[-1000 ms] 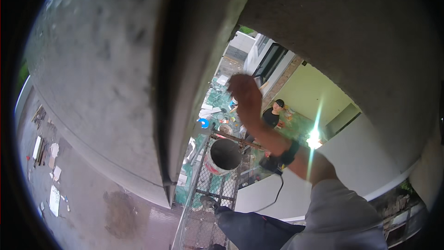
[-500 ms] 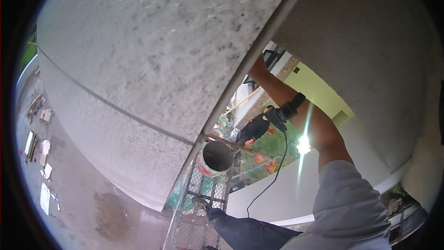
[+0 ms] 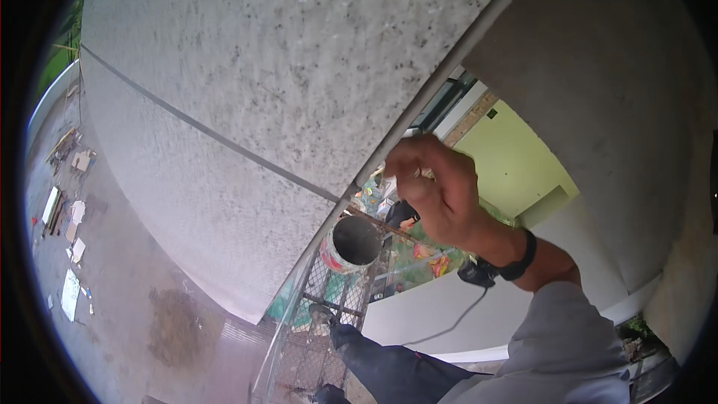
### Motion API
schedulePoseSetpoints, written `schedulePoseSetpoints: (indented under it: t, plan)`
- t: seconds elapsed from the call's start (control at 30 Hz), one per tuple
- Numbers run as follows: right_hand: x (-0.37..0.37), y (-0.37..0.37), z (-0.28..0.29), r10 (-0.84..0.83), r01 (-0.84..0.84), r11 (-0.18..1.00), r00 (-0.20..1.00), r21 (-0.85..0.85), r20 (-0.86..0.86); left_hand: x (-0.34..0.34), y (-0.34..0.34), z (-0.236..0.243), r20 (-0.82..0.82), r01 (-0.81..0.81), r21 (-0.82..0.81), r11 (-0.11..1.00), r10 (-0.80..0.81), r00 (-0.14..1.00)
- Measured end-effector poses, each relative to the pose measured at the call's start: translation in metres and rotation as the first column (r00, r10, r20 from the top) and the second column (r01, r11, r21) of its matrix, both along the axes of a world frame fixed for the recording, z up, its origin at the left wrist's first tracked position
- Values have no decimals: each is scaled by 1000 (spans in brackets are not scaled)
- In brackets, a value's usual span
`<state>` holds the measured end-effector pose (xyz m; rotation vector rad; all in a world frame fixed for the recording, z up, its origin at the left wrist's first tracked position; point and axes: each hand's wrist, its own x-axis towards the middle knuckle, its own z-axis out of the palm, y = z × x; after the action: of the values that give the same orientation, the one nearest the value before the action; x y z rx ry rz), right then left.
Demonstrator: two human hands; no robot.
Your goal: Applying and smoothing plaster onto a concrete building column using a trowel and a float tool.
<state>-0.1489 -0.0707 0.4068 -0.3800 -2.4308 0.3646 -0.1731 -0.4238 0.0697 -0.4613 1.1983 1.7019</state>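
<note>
Slab (image 3: 247,82) left of hand (image 3: 441,194), bucket (image 3: 353,243) below

A large pale grey panel (image 3: 247,52) fills the left and far part of the scene, its face mottled with small dark specks, coarser at the far end and finer toward the near end. A dark grey line (image 3: 202,129) crosses it slantwise from the far left to the right-hand margin; whether groove or strip cannot be told. A smooth, narrow brownish-grey edge (image 3: 449,64) borders the panel on the right, running diagonally from far right to near left. The near end tapers to a pointed corner.
</note>
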Motion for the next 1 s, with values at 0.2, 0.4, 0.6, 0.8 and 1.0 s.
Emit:
schedulePoseSetpoints:
  t: [0.2, 0.4, 0.6, 0.8, 1.0]
  plan:
    - [-46, -15, 35, 137, -118, 930, 990, 347, -33, -17, -31, -7, -19, -75, -54, 996, 74, 997]
    - [-47, -13, 31, 66, -20, 893, 994, 449, -87, -35, -66, -18, -69, -144, -110, 983, 137, 988]
    - [1, 1, -31, 177, -186, 978, 980, 95, 90, -47, -76, -20, -95, -174, -140, 975, 162, 982]
    - [7, 106, -162, -321, 282, 947, 786, 156, 529, -55, -85, -22, -130, -228, -157, 961, 209, 969]
    - [-21, 195, -215, -454, 376, 889, 800, 263, 391, -58, -101, -23, -170, -273, -198, 941, 241, 955]
